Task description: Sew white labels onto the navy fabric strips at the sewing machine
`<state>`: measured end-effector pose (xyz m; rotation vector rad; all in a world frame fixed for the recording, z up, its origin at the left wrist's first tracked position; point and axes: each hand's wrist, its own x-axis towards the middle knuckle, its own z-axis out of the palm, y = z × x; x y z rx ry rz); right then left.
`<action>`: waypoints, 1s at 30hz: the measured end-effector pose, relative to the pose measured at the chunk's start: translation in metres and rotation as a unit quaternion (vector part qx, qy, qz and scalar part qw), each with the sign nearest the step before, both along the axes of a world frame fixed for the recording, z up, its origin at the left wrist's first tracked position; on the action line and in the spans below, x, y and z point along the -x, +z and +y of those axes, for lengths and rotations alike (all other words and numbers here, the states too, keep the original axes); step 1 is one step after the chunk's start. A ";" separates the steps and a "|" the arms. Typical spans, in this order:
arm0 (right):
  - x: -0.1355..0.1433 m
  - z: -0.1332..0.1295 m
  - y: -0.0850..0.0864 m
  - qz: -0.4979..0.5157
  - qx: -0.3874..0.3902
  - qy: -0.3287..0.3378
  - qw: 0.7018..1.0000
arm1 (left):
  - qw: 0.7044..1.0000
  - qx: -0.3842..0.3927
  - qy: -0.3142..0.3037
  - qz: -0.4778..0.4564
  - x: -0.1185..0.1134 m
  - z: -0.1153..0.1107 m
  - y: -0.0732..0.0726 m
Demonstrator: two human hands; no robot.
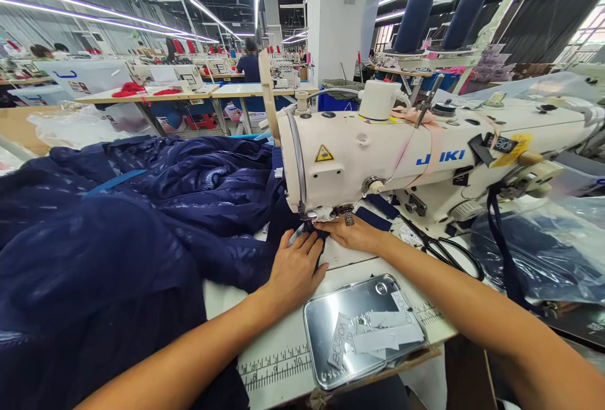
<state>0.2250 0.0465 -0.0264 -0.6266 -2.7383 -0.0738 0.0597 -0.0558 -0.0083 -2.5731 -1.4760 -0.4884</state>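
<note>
A white sewing machine (378, 152) stands over the table, its needle area low at the left end of its head. Navy fabric (189, 196) is heaped across the left side and runs under the needle area. My left hand (297, 265) lies with its fingers spread on the fabric just in front of the presser foot. My right hand (352, 232) reaches in from the right, its fingertips close to the foot at the fabric's edge; what they press or hold is too small to tell.
A metal tray (326, 315) with white labels lies at the table's front edge. Black scissors (442, 251) rest right of the machine's base, near a plastic-wrapped bundle (543, 252). Navy thread cones (413, 22) stand above. Behind are worktables (179, 96) and a seated person (249, 65).
</note>
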 end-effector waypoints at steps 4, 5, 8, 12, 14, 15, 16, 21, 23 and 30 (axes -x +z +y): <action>-0.001 -0.003 0.004 0.023 -0.008 0.008 1.000 | 1.000 0.004 -0.013 -0.008 0.009 -0.006 0.001; -0.001 -0.005 0.006 0.029 -0.014 0.013 0.999 | 1.000 0.006 -0.013 -0.004 0.013 -0.006 0.002; -0.002 -0.014 0.014 0.042 -0.026 0.017 0.999 | 1.000 0.009 -0.011 0.012 0.031 0.001 0.008; 0.001 -0.030 0.016 0.018 -0.024 0.009 1.000 | 1.000 0.011 0.008 -0.011 0.052 0.022 0.015; 0.003 -0.036 0.014 0.005 -0.024 0.000 1.000 | 0.999 0.019 0.020 -0.035 0.054 0.030 0.017; 0.004 -0.038 0.013 0.003 -0.023 -0.003 1.000 | 0.999 0.021 0.018 -0.040 0.054 0.032 0.017; 0.005 -0.039 0.013 0.003 -0.021 -0.005 1.000 | 0.999 0.018 0.009 -0.039 0.052 0.032 0.017; 0.004 -0.034 0.009 0.052 0.032 0.009 0.998 | 0.997 -0.034 -0.059 0.022 0.046 0.026 0.011; 0.002 -0.030 0.008 0.088 0.073 0.023 0.993 | 0.995 -0.053 -0.068 0.047 0.047 0.026 0.009; -0.001 -0.028 0.009 0.103 0.059 0.061 0.991 | 0.988 -0.066 -0.099 0.097 0.046 0.029 0.007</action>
